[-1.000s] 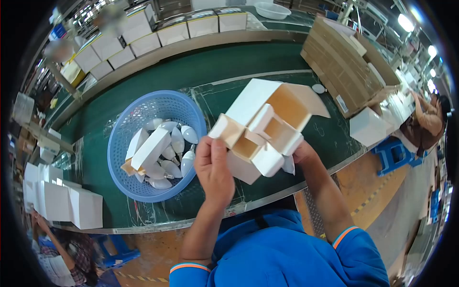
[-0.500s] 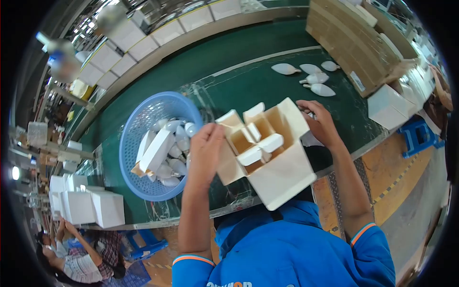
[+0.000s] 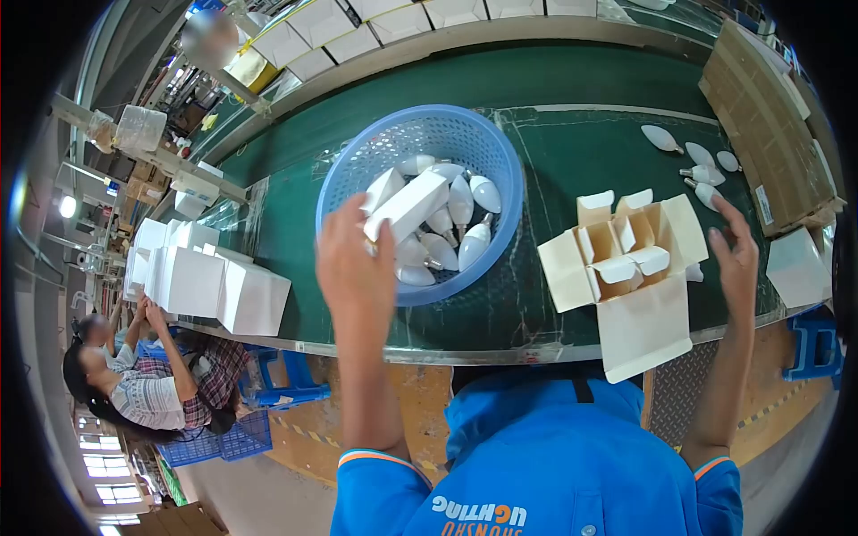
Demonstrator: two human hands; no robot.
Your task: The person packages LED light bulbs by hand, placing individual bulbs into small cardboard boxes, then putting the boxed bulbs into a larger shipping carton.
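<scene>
From my remote seat, the open carton (image 3: 626,268) reads as thin paperboard, matt white outside and raw tan inside its flaps. The basket (image 3: 393,143) is blue plastic, perforated and faintly shiny. The bulbs (image 3: 460,201) in it look smooth, milky and glossy. I see the belt (image 3: 572,152) as a dull green, rubbery sheet, and its front edge (image 3: 500,355) as pale metal. The stack (image 3: 769,116) at far right is matt brown corrugated cardboard.

Occlusions and cut-offs
Near rim of blue basket (image 3: 500,161) sits behind left hand (image 3: 355,268); white sleeve box (image 3: 409,205) hides several bulbs (image 3: 461,200) under it; top-row white boxes (image 3: 313,36) clipped by frame edge; cardboard stack (image 3: 764,116) label unreadable.
</scene>
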